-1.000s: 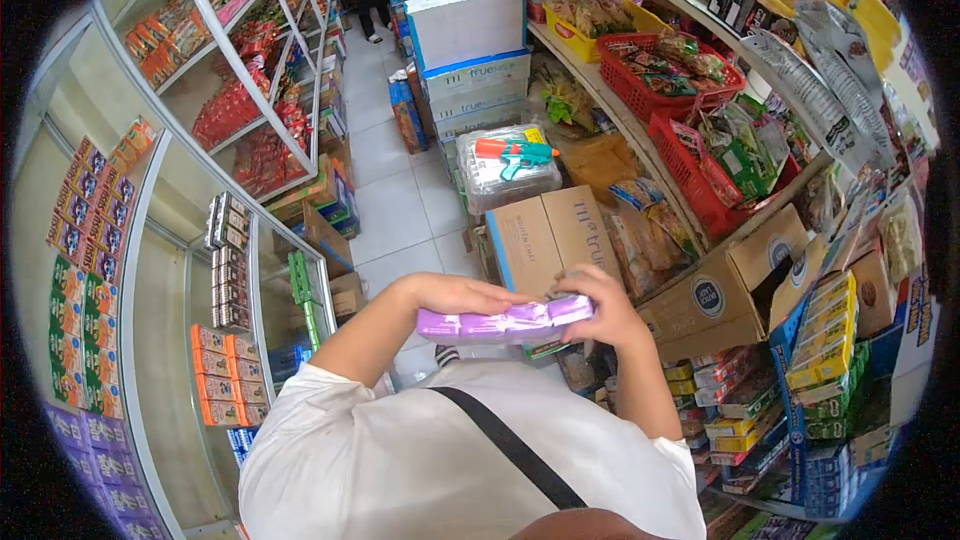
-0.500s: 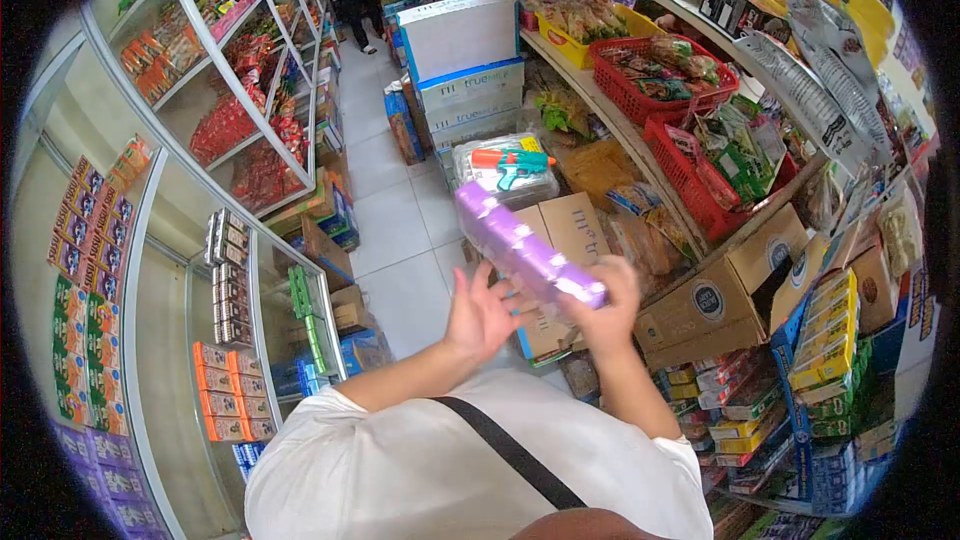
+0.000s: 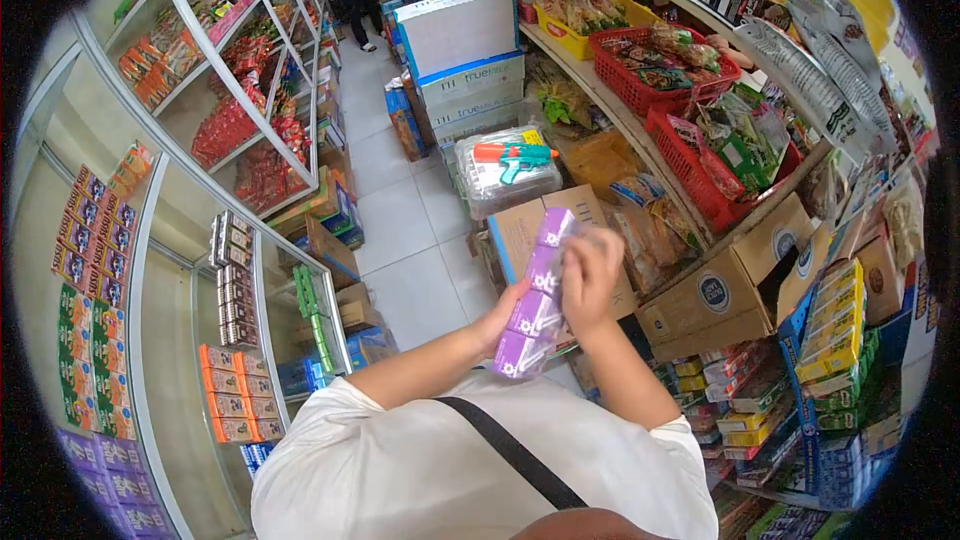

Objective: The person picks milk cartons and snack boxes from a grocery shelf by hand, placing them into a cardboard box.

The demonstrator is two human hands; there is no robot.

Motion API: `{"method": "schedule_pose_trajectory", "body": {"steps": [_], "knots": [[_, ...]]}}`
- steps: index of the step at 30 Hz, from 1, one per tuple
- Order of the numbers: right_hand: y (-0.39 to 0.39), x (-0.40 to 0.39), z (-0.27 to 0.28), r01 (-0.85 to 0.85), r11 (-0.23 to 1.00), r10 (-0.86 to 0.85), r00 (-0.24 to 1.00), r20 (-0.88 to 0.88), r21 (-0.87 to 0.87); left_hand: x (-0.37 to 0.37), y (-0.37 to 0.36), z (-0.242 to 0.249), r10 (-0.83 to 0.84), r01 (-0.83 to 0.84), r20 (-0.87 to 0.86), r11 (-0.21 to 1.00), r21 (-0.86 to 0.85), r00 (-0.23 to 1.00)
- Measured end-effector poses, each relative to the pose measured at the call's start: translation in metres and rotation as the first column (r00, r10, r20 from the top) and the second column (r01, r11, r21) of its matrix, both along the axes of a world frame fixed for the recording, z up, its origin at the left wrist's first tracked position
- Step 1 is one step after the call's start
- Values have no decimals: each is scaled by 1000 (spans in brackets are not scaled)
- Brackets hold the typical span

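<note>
Purple packet strip (image 3: 535,295) stands upright, gripped between left hand (image 3: 507,312) and right hand (image 3: 590,275).

I saw a bare strip of floor (image 3: 400,210) running ahead between the glass case (image 3: 240,340) on my left and cartons (image 3: 560,230), a toy tub (image 3: 505,175) and red baskets (image 3: 690,155) crowding my right.

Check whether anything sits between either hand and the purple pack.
Nothing visible does. The right hand grips the purple pack from the right, and the left hand touches its left side, both directly.
</note>
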State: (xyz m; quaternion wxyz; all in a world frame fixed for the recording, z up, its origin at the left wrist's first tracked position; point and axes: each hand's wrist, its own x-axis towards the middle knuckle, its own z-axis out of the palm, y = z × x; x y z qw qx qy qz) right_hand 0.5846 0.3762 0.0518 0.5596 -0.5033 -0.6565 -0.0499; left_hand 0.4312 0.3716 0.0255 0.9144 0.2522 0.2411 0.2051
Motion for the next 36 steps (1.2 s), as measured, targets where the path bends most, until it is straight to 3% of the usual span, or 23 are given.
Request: {"method": "schedule_pose_trajectory", "body": {"steps": [3, 5, 8, 9, 12, 13, 16, 18, 20, 21, 23, 24, 27, 28, 30, 31, 33, 34, 35, 36], "knots": [[11, 3, 4, -36, 997, 11, 939, -344, -66, -2, -3, 6, -41, 42, -53, 999, 14, 998], [-1, -5, 7, -146, 989, 138, 964, -228, -19, -5, 0, 0, 19, -19, -2, 995, 97, 1000], [-31, -28, 5, -302, 953, 301, 951, -69, -2, -5, 7, 23, 295, -292, 28, 953, -81, 955], [-38, -34, 4, -352, 936, 352, 936, -17, -5, -8, 15, 18, 268, -274, 66, 955, 113, 961], [-42, -37, 4, -395, 918, 394, 918, 37, 24, -11, 19, 11, 205, -211, 243, 978, 0, 948], [-39, -36, 6, -427, 904, 425, 904, 47, 25, -11, 13, 19, 174, -182, 211, 983, 18, 962], [-35, -30, 28, -432, 901, 432, 877, 211, -45, 4, 5, -5, 333, -309, -50, 914, 264, 942], [-24, -23, 38, -228, 971, 238, 945, 225, -71, -1, -1, 0, 321, -140, -172, 751, 645, 932], [-9, -10, 44, -43, 994, 61, 982, 180, -103, 1, -3, -7, 163, -138, -115, 970, 200, 980], [1, -2, 43, 31, 992, -14, 992, 128, -126, 5, -7, 2, 211, -166, -108, 931, 325, 971], [8, 4, 37, 98, 986, -84, 991, 105, -134, 5, -7, 3, 295, -236, -122, 905, 355, 948], [4, 1, 36, -25, 986, 48, 990, 134, -167, 5, -6, 4, 337, -270, -126, 888, 373, 933], [-26, -22, 26, -352, 899, 404, 897, 183, -259, 0, 3, 6, 444, -438, -73, 895, 86, 893], [-35, -31, 22, -444, 853, 501, 845, 189, -276, -4, 8, 3, 453, -446, -26, 885, 133, 891], [-45, -40, 23, -486, 832, 540, 819, 193, -267, -14, 23, -15, 465, -468, 71, 854, 226, 883], [-47, -42, 23, -508, 820, 561, 805, 194, -264, -16, 32, -25, 493, -479, 7, 842, 249, 870], [-39, -39, 26, -456, 857, 506, 833, 223, -242, -19, 32, -39, 424, -409, -21, 884, 226, 906], [-32, -36, 29, -429, 874, 477, 845, 240, -227, -16, 27, -17, 388, -372, -32, 903, 216, 921], [-25, -32, 32, -350, 918, 390, 884, 258, -188, -9, 6, 4, 483, -456, -24, 841, 291, 875], [-17, -26, 36, -267, 953, 298, 915, 272, -146, -11, 5, -3, 410, -388, -12, 871, 301, 912]]}}
